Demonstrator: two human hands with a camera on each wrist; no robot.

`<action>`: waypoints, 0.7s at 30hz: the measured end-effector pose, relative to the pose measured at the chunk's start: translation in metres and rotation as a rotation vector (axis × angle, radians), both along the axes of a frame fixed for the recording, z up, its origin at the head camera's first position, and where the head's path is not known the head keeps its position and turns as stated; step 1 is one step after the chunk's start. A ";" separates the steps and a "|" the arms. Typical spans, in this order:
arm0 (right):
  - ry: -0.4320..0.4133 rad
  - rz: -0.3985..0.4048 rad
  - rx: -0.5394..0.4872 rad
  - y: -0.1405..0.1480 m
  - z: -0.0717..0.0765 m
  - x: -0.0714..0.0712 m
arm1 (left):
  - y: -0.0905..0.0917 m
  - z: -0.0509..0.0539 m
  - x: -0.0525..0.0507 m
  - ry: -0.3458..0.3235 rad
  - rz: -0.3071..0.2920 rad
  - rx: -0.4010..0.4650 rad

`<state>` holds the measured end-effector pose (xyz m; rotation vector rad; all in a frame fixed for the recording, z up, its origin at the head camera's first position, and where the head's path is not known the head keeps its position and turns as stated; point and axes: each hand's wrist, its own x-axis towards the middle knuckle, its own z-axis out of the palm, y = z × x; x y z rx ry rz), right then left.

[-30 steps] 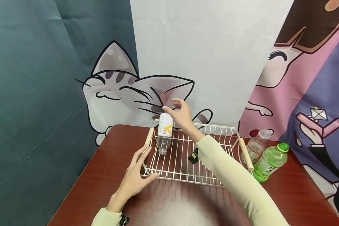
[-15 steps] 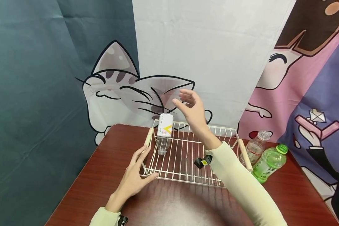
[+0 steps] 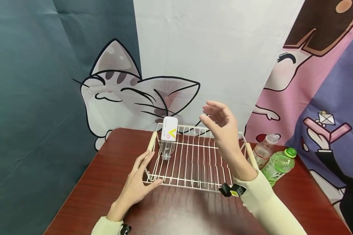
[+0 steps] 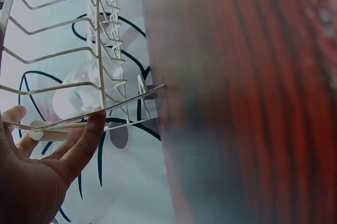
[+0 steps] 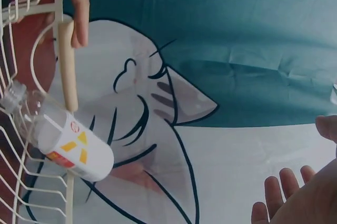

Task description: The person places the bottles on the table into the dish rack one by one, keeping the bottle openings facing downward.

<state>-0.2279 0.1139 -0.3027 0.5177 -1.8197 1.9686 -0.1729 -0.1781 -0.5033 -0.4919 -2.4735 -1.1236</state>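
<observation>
A clear bottle point(image 3: 166, 148) with a white label and a yellow V stands neck-down and tilted at the left end of a white wire dish rack point(image 3: 191, 186). In the right wrist view the same bottle point(image 5: 79, 145) leans near the rack's wooden handle point(image 5: 67, 66). My left hand point(image 3: 136, 184) rests on the rack's near left corner. Its fairly straight fingers lie along the left handle point(image 3: 152, 141), and its thumb touches the front wire. My right hand point(image 3: 222, 125) hovers over the rack's right half, fingers loosely bent, holding nothing and apart from the bottle.
To the right of the rack, a clear capless bottle point(image 3: 263, 151) and a green bottle point(image 3: 278, 166) with a green cap stand on the reddish-brown table point(image 3: 101, 169). A cartoon-printed cloth point(image 3: 217, 58) hangs behind the table's far edge.
My right hand has drawn away from the bottle, up and then to the right over the rack. The bottle stays in the rack, and my left hand keeps its place on the corner.
</observation>
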 end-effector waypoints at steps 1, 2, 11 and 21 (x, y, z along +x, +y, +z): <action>-0.001 0.005 -0.019 0.001 0.000 0.003 | 0.000 0.000 0.000 0.002 0.001 0.001; 0.001 0.012 -0.042 0.002 0.000 0.006 | 0.000 0.000 0.000 0.005 0.001 0.001; 0.058 0.034 -0.176 0.007 0.003 0.027 | -0.001 0.000 -0.001 0.008 -0.001 -0.007; 0.187 -0.039 -0.201 0.025 -0.001 0.033 | -0.003 -0.001 -0.002 -0.008 0.003 -0.023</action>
